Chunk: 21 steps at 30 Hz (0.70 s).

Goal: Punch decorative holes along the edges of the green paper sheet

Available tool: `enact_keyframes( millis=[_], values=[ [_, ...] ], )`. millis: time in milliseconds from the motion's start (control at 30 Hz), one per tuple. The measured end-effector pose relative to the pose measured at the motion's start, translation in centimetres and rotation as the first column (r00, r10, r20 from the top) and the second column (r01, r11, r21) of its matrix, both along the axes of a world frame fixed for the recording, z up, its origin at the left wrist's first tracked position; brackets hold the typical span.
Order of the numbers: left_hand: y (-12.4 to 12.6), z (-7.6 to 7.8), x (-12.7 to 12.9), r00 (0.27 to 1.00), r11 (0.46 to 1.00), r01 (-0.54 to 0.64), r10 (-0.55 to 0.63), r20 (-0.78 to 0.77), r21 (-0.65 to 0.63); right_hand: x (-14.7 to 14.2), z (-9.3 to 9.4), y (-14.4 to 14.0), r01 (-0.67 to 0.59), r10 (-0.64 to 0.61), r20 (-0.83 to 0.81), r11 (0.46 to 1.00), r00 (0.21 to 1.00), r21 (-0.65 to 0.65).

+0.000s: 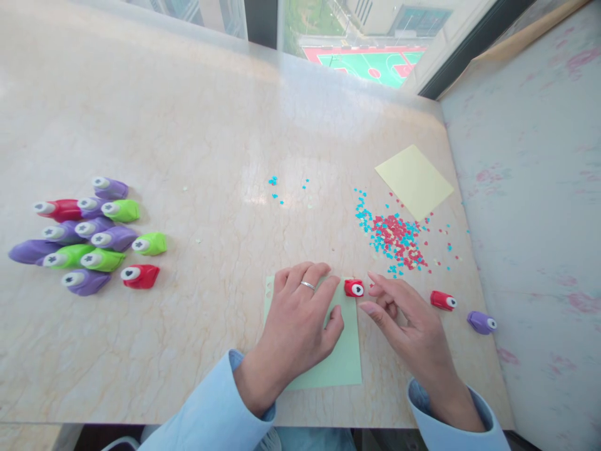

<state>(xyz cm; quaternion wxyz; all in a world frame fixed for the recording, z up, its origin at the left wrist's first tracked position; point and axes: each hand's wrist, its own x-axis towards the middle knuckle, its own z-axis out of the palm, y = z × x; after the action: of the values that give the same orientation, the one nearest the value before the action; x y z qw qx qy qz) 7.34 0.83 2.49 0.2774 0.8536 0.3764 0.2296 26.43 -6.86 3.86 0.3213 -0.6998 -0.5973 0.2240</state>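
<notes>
A pale green sheet of paper (345, 366) lies near the front edge of the table, with small cut-outs at its upper left corner. My left hand (303, 307) rests over the sheet, fingers spread and a ring on one of them. At the sheet's upper right corner sits a small red craft punch (354, 288) with a heart on its white button. Just right of that punch is my right hand (404, 313), its thumb and forefinger apart with nothing visible between them.
Several purple, green and red craft punches (113, 238) stand grouped at the left. Red and blue paper confetti (399, 238) is heaped at the right, below a yellow sheet (413, 181). Another red punch (442, 300) and a purple punch (481, 322) lie near the papered wall (530, 219).
</notes>
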Motion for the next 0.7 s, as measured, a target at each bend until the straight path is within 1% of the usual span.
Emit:
enact_keyframes(
  millis=[133,200,267,333,433,533,700],
  values=[
    [0.0,0.0,0.0,1.0,1.0,-0.001,0.001,0.005,0.015,-0.2,1.0,0.4,0.125,-0.128,-0.076,0.991,0.989,-0.042],
    [0.0,-0.1,0.0,1.0,1.0,0.0,0.0,0.009,0.02,-0.2,1.5,1.0,0.194,-0.204,-0.118,0.976,0.972,-0.095],
    [0.1,-0.1,0.0,1.0,1.0,-0.001,0.001,0.011,0.021,0.0,1.8,1.8,0.221,-0.249,-0.167,0.96,0.954,-0.171],
    [0.1,-0.1,0.0,1.0,1.0,-0.002,0.002,0.01,0.024,0.3,2.0,2.6,0.196,-0.254,-0.238,0.95,0.937,-0.242],
    [0.1,-0.1,0.0,1.0,1.0,0.003,-0.003,0.007,0.025,0.6,2.1,3.7,0.143,-0.238,-0.312,0.944,0.92,-0.299],
    [0.1,-0.1,0.0,1.0,1.0,0.006,-0.006,0.007,0.025,0.5,2.2,4.3,0.106,-0.216,-0.328,0.94,0.92,-0.325],
    [0.1,-0.1,0.0,1.0,1.0,0.009,-0.009,0.005,0.019,0.0,2.2,4.5,0.08,-0.203,-0.323,0.93,0.924,-0.358]
  ],
)
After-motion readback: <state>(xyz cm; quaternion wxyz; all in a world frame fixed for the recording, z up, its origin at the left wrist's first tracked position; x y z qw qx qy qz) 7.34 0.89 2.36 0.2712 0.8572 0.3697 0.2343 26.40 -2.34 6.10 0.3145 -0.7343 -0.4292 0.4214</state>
